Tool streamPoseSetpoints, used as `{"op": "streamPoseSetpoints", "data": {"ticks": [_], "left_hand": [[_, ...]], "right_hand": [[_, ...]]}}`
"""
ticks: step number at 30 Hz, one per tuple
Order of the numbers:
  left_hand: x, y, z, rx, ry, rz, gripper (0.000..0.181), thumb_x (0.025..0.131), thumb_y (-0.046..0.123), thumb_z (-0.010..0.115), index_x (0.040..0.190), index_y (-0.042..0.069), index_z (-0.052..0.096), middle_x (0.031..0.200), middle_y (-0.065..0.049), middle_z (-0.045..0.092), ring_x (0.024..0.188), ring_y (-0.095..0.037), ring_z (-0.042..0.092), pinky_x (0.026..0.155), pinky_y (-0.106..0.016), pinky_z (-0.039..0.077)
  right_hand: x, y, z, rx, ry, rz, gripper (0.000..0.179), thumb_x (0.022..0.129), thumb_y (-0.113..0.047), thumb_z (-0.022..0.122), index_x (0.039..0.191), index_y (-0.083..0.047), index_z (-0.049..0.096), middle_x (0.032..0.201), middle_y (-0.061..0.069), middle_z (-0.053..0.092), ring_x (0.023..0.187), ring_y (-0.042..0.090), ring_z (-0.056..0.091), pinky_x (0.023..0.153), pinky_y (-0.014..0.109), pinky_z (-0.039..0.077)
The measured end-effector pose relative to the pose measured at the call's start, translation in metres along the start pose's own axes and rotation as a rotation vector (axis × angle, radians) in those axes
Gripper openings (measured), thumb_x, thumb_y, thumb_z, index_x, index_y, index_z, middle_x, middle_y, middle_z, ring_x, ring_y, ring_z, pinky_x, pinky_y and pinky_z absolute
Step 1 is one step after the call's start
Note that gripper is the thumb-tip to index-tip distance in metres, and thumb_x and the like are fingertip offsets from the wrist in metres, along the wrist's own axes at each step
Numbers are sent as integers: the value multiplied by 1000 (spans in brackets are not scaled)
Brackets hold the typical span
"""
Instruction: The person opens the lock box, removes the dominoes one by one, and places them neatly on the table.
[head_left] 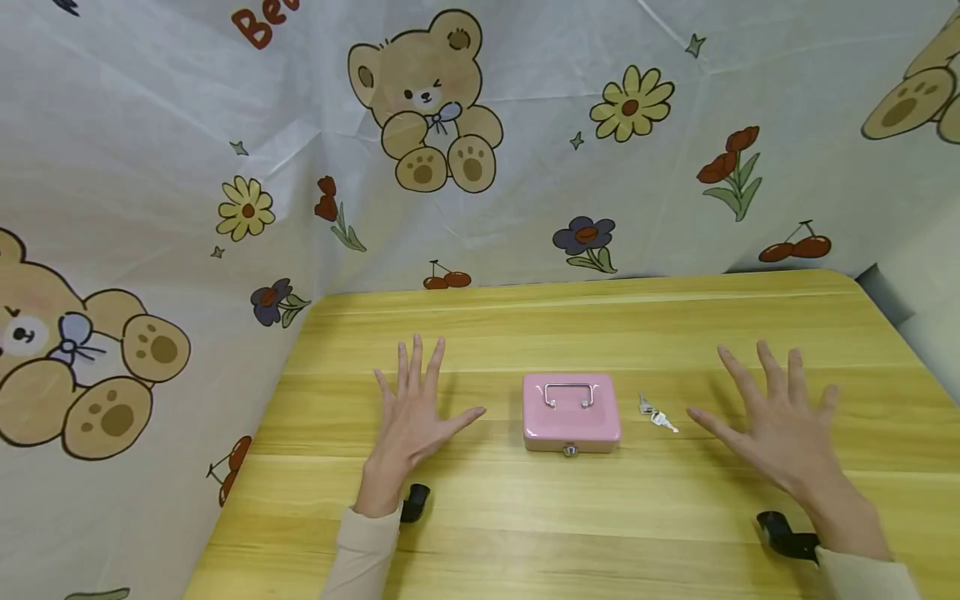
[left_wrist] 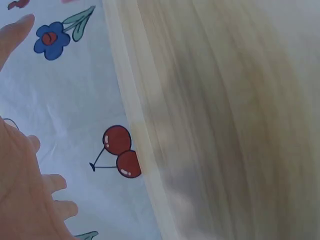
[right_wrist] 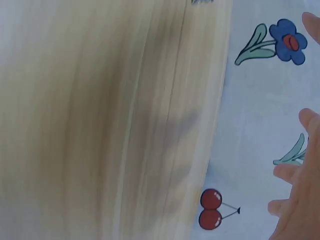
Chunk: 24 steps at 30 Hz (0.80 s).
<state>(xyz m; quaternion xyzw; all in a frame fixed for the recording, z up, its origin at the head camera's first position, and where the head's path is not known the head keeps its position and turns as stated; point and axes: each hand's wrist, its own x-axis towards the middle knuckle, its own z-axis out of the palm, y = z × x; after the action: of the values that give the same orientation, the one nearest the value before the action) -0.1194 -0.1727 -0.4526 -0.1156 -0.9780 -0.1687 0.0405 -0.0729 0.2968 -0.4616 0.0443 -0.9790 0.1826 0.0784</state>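
A pink metal cash box (head_left: 572,417) with a wire handle on its lid and a small lock at the front sits closed on the wooden table. Just right of it lie two small silver keys (head_left: 657,416). To the left of the box, my left hand (head_left: 411,421) is held with fingers spread, holding nothing. My right hand (head_left: 783,433), also spread and holding nothing, is to the right of the keys. Both wrist views show only part of each hand, with the table and cloth beyond; box and keys are not clearly seen there.
The wooden table (head_left: 480,517) extends around the box. A pale cloth (head_left: 525,192) printed with bears, flowers and cherries hangs behind and along the left side. Black wrist mounts (head_left: 787,537) sit by both wrists.
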Motion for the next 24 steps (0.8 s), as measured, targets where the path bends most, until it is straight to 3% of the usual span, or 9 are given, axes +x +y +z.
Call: {"op": "streamPoseSetpoints", "data": {"ticks": [3, 6, 10, 13, 19, 24], "left_hand": [[0, 8, 3, -46, -12, 19, 116, 85, 80, 60, 170, 28, 0, 175, -12, -7, 160, -38, -7, 121, -79, -1], [1, 19, 8, -173, -40, 55, 117, 85, 76, 65, 170, 26, 2, 175, -11, -4, 161, -37, -3, 125, -73, 3], [3, 35, 15, -377, -126, 96, 121, 83, 68, 75, 169, 31, 0, 176, 2, -5, 161, -27, -2, 128, -65, 12], [6, 47, 23, -467, -182, 117, 126, 79, 64, 82, 169, 33, -1, 176, 6, -3, 161, -23, 2, 127, -64, 20], [14, 63, 40, -609, -243, 150, 136, 70, 50, 96, 170, 25, 7, 175, -4, 12, 158, -27, 20, 126, -57, 30], [18, 67, 49, -768, -244, 179, 129, 69, 31, 101, 167, 11, 20, 165, -9, 32, 145, -27, 45, 123, -45, 40]], "right_hand": [[-1, -9, 3, 7, 10, -11, 98, 93, -63, 66, 169, -28, 16, 169, 31, 12, 153, 61, -4, 104, 95, -4], [-2, -22, 6, 45, 19, -24, 94, 93, -60, 68, 168, -24, 23, 162, 33, 25, 150, 63, 7, 105, 95, 3], [-1, -44, 12, 84, 5, -17, 88, 95, -57, 68, 164, -15, 33, 151, 33, 39, 140, 65, 27, 103, 90, 19], [3, -60, 19, 117, -16, 19, 81, 98, -56, 66, 157, -5, 41, 144, 32, 46, 130, 63, 36, 95, 84, 29], [9, -74, 39, 160, 5, 112, 58, 102, -40, 66, 131, 11, 59, 123, 30, 56, 113, 55, 42, 84, 70, 33], [11, -78, 50, 154, 22, 163, 45, 98, -30, 72, 113, 12, 63, 112, 31, 57, 100, 50, 43, 77, 63, 33]]}}
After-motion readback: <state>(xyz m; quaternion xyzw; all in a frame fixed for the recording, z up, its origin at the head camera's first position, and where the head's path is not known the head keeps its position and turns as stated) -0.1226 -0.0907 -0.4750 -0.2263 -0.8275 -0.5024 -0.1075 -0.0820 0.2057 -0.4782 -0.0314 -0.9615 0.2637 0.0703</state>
